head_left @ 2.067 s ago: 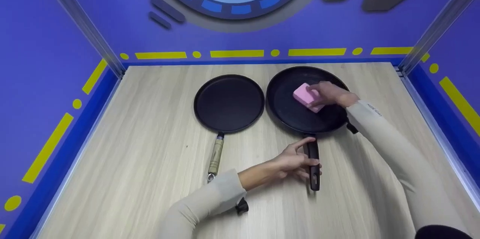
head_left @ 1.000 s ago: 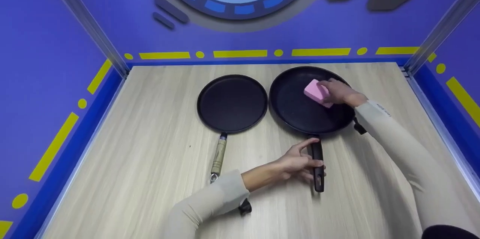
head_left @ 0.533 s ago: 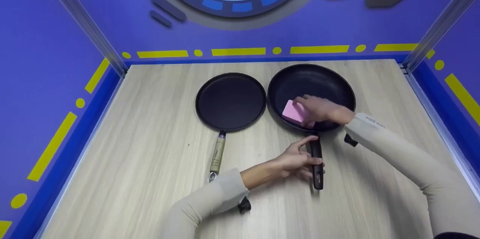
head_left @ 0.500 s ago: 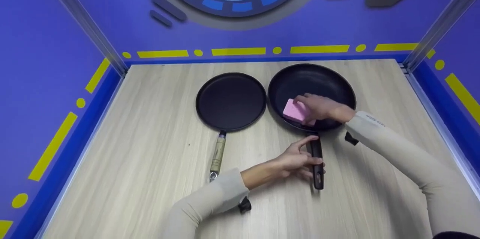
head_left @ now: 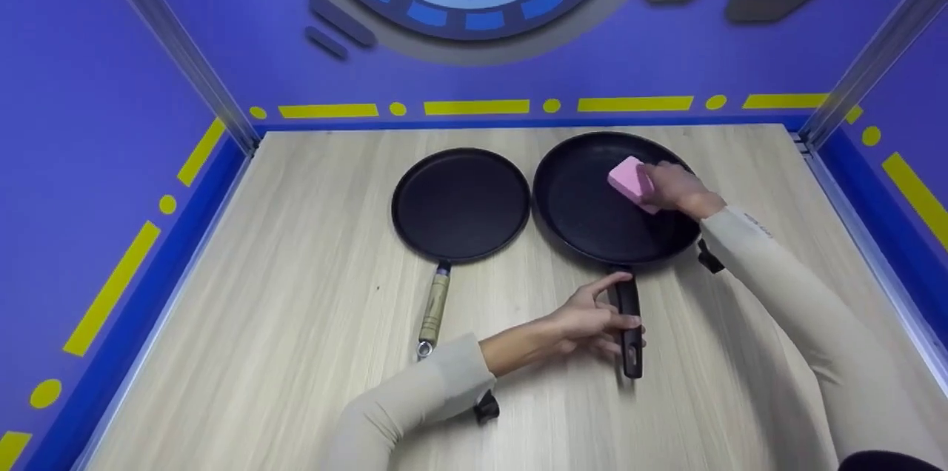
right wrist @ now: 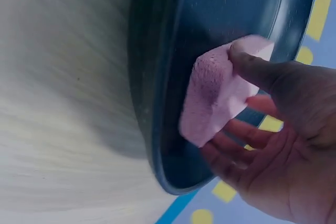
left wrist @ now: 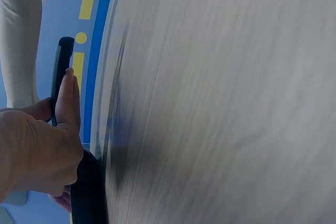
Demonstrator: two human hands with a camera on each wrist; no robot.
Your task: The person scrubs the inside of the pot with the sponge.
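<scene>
A pink sponge is pinched between the thumb and fingers of my right hand, against the inside of a large black frying pan. The right wrist view shows the sponge bent under the thumb, touching the pan's inner surface. Below the pan, my left hand grips its black handle, with the thumb along one side. In the left wrist view the handle rises out of the left hand, whose fingers partly hide it.
Close to the frying pan's left side lies a flat black griddle pan with a wooden handle. Both pans rest on a pale wood-grain table. Blue-purple panels with yellow marks stand behind and at both sides.
Half a second ago the right hand had the sponge at the pan's near left; now both are farther back and right. The left hand keeps its hold on the handle.
</scene>
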